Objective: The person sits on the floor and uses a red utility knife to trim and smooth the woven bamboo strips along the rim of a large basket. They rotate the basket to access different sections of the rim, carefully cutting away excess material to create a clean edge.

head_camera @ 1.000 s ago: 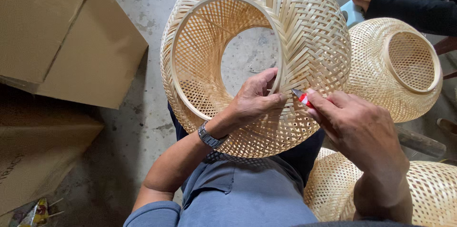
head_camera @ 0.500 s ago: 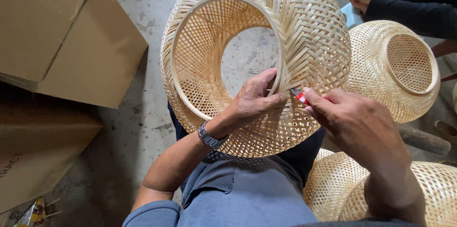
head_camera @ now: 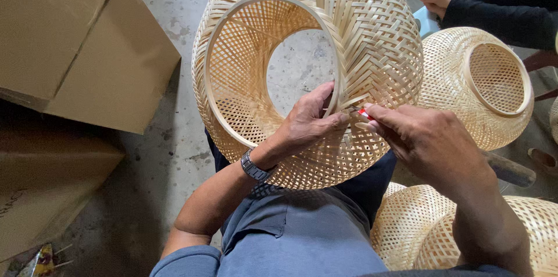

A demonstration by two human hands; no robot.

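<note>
Head view: the woven bamboo shade (head_camera: 372, 38) rests on the person's lap. The left hand (head_camera: 308, 123) has its fingers curled over the inner rim; the right hand (head_camera: 430, 143) pinches a small red tool (head_camera: 364, 113) against the weave.

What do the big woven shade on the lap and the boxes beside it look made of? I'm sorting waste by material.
Woven shade: pale split bamboo or a similar cane, seemingly unvarnished; flat strips interlace around a bent hoop rim. Boxes: plain brown cardboard, matte, with folded flaps.
</note>
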